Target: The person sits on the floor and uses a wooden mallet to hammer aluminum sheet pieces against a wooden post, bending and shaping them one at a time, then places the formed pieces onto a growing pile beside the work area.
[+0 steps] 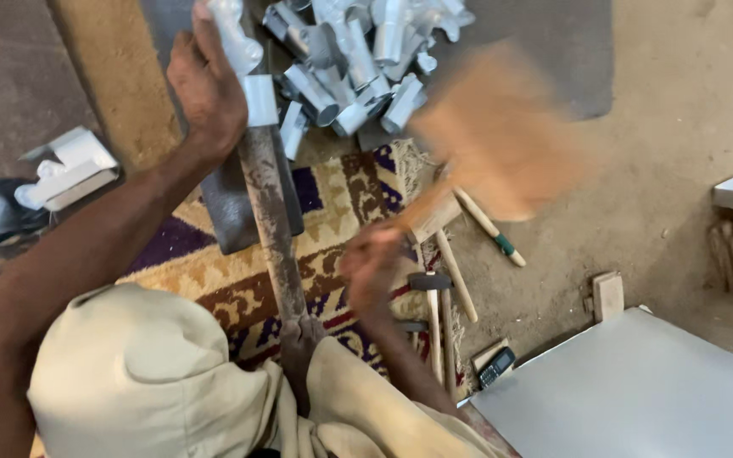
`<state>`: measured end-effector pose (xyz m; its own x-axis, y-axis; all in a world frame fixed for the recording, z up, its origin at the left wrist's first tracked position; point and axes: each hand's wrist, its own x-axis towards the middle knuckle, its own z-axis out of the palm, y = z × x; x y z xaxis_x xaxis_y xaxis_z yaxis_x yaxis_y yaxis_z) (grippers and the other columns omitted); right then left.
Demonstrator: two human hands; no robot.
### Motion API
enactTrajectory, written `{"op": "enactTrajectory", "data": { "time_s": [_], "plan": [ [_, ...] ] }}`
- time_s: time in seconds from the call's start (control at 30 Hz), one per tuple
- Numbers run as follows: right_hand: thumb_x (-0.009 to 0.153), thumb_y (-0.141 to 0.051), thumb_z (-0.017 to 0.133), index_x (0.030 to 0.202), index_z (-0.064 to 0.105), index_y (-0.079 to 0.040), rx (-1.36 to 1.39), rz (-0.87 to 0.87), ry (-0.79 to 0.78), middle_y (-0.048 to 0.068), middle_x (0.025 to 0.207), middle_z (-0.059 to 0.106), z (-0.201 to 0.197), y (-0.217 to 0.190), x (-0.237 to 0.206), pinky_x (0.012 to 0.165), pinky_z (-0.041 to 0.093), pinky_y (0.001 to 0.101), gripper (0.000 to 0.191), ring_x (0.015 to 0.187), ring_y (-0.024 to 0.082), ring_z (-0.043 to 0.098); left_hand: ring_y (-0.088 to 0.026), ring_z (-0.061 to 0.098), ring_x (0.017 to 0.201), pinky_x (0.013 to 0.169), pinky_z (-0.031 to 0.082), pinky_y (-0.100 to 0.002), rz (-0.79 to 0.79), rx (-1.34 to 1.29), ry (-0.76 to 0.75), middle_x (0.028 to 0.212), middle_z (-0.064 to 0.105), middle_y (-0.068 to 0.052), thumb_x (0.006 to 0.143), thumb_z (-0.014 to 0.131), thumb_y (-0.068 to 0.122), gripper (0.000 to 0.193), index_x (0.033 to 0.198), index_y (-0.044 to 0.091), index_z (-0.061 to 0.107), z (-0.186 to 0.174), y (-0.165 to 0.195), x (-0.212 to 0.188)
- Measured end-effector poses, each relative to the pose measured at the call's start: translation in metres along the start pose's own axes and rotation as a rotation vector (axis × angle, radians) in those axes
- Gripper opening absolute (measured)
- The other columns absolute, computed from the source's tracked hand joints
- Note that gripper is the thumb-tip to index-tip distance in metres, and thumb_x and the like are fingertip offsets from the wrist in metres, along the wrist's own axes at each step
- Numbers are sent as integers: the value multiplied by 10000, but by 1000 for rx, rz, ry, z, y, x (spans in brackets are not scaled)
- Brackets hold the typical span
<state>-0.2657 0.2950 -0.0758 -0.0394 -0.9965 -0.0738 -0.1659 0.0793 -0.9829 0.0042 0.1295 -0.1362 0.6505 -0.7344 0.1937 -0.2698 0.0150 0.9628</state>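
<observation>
left hand (207,85) gripping, right hand (372,265) clenched, blurred

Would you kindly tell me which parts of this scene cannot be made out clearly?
- Head view: the wooden mallet in the right hand is motion-blurred; its shape is unclear.
- The metal piece under the left hand is cut off by the top edge.
- The phone is too small for detail.
- The rusty bar disappears behind the knees.

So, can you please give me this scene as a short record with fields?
left hand: holds a metal piece on the end of a rusty bar
right hand: grips a wooden mallet, blurred
pile: metal pieces beyond the bar
floor: patterned rug, hammers, phone
</observation>
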Motion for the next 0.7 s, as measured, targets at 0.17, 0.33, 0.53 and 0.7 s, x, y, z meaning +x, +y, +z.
{"op": "enactTrajectory", "data": {
  "time_s": [0.17,0.33,0.53,0.7],
  "plan": [
    [1054,-486,382,868,511,-136,-73,497,-233,9,584,423,13,1,-4,365,293,390,418,437,151,360,-356,561,689,640,421,-500,425,329,16,817,626,-244,1151,439,266,444,1199,-123,647,-8,1,4],
    [1199,-449,308,853,480,-129,-189,-146,30,1,714,430,2,8,-6,539,344,402,502,604,153,401,-359,575,827,742,448,-487,547,313,-18,969,643,-255,1190,335,205,443,1223,-177,555,-17,-1,-1],
    [1155,-465,392,775,447,-118,-82,275,-285,-24,594,336,13,29,-17,423,255,351,518,479,109,279,-388,507,789,759,418,-535,499,267,-118,885,626,-236,1223,338,266,467,1114,-94,614,-23,5,7],
    [1136,-461,375,883,537,-106,-205,44,-29,-28,681,456,14,40,-24,447,336,335,465,542,92,402,-368,555,751,719,405,-542,75,53,-174,811,621,-211,1174,403,439,569,921,-19,627,-24,17,3]
  ]
}}
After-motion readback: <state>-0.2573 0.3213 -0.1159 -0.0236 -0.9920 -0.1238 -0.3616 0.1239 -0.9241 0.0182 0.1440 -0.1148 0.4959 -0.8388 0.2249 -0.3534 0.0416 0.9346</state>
